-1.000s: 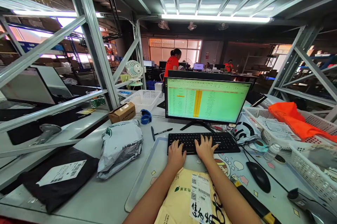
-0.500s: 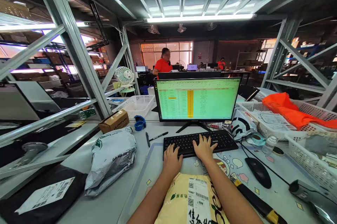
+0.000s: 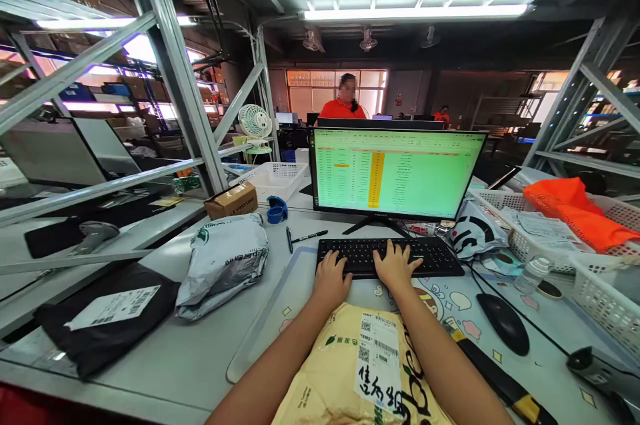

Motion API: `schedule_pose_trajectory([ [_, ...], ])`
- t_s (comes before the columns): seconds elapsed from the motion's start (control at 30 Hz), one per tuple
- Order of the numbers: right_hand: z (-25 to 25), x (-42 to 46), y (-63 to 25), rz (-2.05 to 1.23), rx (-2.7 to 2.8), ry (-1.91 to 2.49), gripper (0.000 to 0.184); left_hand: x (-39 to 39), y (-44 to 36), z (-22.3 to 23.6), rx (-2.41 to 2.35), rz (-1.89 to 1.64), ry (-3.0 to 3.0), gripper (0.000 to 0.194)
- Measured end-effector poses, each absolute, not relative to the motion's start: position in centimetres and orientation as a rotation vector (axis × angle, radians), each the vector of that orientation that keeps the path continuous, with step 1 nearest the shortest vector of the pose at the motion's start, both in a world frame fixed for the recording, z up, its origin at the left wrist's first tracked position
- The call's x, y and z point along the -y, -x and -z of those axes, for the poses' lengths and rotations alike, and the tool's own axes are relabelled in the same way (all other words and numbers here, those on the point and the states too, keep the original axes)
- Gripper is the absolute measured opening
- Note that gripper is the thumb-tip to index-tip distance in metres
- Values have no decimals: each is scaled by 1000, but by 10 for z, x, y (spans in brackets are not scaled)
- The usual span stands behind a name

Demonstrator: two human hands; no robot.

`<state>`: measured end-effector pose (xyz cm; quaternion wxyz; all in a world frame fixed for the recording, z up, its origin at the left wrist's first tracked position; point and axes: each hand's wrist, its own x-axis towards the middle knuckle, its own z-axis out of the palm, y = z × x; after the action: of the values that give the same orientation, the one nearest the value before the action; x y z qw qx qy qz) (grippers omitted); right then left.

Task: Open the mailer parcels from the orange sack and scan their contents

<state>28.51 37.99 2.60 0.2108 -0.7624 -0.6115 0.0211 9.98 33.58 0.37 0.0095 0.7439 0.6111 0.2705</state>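
Both hands rest on a black keyboard (image 3: 357,253) in front of a monitor (image 3: 395,168) that shows a green spreadsheet with a yellow column. My left hand (image 3: 331,278) lies over the keyboard's left end, fingers spread on the keys. Over the middle and right keys lies my right hand (image 3: 396,266), its thumb stretched out to the side. Neither holds anything. Between my forearms sits a yellow parcel bag (image 3: 325,372) with a white printed label (image 3: 379,362) and black handwriting. A black mouse (image 3: 503,323) lies to the right of my right hand.
Left of the mat are a white parcel bag (image 3: 225,265), a black parcel (image 3: 110,312), a small cardboard box (image 3: 233,200) and pens (image 3: 309,236). On the right are a yellow-black cutter (image 3: 495,372), a scanner (image 3: 600,375) and white baskets (image 3: 605,292). A person in orange (image 3: 343,107) stands beyond the monitor.
The view has tilted down and turned slightly left. My hands stay on the keyboard with little finger movement. The person beyond the monitor now stands more directly behind it.
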Motion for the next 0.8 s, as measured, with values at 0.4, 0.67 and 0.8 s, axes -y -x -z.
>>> schedule_pose_trajectory([
  [0.4, -38, -390, -286, -64, 1893, 2056, 55, -339, -104, -13, -1890, -891, -2373, 44],
  [0.67, -33, -373, -271, -80, 2035, 1889, 45, -334, -104, -14, -1895, -809, -2371, 37],
  [0.8, -32, -366, -263, -74, 2084, 1851, 46, -331, -103, -14, -1929, -799, -2340, 38],
])
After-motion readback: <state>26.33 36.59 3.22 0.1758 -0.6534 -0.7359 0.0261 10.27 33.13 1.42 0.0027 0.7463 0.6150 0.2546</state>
